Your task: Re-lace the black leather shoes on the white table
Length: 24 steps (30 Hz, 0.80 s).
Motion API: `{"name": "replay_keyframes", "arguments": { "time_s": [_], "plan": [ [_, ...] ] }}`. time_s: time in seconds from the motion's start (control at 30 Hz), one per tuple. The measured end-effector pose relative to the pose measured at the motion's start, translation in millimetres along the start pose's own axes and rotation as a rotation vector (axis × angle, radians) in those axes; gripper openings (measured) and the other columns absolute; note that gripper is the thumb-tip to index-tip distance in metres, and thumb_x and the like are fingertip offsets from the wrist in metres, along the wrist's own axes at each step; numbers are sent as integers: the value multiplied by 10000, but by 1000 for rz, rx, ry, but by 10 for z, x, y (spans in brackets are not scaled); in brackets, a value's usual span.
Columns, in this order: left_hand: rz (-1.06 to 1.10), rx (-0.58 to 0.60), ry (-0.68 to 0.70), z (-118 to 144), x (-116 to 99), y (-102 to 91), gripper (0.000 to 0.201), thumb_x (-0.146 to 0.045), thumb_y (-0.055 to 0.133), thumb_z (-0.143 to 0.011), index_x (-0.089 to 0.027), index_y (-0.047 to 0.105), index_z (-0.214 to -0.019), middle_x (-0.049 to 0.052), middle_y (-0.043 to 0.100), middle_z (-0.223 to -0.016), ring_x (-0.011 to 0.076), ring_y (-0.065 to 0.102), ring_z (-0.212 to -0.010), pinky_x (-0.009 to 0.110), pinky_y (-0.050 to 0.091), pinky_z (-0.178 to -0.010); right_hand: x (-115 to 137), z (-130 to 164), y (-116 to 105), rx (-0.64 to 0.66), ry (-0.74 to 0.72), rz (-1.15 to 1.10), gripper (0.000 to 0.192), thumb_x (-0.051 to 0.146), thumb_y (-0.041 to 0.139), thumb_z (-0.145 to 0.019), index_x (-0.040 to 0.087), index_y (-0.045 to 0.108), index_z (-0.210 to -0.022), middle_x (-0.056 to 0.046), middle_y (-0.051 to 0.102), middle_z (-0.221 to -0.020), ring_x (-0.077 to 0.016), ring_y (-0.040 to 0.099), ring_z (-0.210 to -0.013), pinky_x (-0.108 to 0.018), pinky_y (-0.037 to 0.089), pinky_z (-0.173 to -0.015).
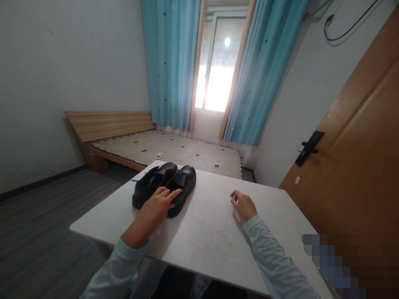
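Note:
A pair of black shoes stands side by side on the left part of the white table [215, 232], toes pointing away from me. My left hand [158, 203] is over the heel end of the right-hand shoe [187, 176], its index finger stretched across the opening; whether it touches the shoe I cannot tell. Part of the left-hand shoe [141, 189] is beyond that hand. To the right, apart from the shoes, my right hand [245, 205] hovers low above the tabletop with loosely bent fingers and nothing visible in them.
Behind the table is a bed [174, 145] with a patterned mattress and a wooden headboard [115, 124]. A small white remote [159, 155] lies on it. Blue curtains [174, 62] flank a bright window [220, 79]. A wooden door [352, 166] with a black handle stands close on the right.

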State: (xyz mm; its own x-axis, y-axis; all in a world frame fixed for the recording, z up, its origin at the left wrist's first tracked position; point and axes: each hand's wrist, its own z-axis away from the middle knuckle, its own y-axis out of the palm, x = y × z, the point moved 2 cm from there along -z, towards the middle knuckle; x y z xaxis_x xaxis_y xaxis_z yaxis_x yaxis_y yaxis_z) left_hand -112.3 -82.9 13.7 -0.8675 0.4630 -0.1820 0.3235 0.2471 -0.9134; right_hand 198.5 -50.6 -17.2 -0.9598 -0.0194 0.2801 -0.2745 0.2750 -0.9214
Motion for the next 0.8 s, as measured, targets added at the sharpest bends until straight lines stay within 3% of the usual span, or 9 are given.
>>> {"name": "replay_keyframes", "arguments": {
  "time_s": [0.23,0.43,0.6,0.73,0.8],
  "plan": [
    [-87,111,-7,-107,-37,-8,423,-159,427,-849,-242,492,-1259,83,609,-871,205,503,-914,298,429,-780,-23,1,42,38,-3,9,161,186,497,-792,211,632,-877,-16,677,-756,-138,594,-714,-230,340,-623],
    [-220,157,-78,-223,-195,-114,286,-251,476,-850,-241,596,-1110,80,663,-909,261,562,-926,465,366,-877,-20,11,57,55,-19,34,169,181,499,-789,205,641,-878,-32,684,-772,-151,602,-726,-238,350,-630],
    [-257,49,-95,-345,-492,-215,263,-325,511,-840,-199,612,-1048,92,654,-926,261,580,-896,493,330,-920,-11,16,46,47,-18,47,176,194,502,-798,211,650,-893,-38,690,-800,-156,606,-757,-242,355,-645],
    [-246,-129,-8,-439,-806,-343,237,-318,488,-857,-201,607,-1025,84,633,-944,255,541,-952,499,276,-976,-20,12,43,31,-28,41,173,190,505,-799,216,649,-891,-32,690,-791,-153,603,-753,-240,356,-653],
    [-191,-164,46,-486,-951,-349,226,-306,448,-879,-196,603,-1001,77,623,-925,237,535,-944,447,326,-947,-24,8,38,27,-31,36,172,184,506,-797,216,648,-889,-32,688,-783,-154,602,-747,-241,358,-657]
  ]
}}
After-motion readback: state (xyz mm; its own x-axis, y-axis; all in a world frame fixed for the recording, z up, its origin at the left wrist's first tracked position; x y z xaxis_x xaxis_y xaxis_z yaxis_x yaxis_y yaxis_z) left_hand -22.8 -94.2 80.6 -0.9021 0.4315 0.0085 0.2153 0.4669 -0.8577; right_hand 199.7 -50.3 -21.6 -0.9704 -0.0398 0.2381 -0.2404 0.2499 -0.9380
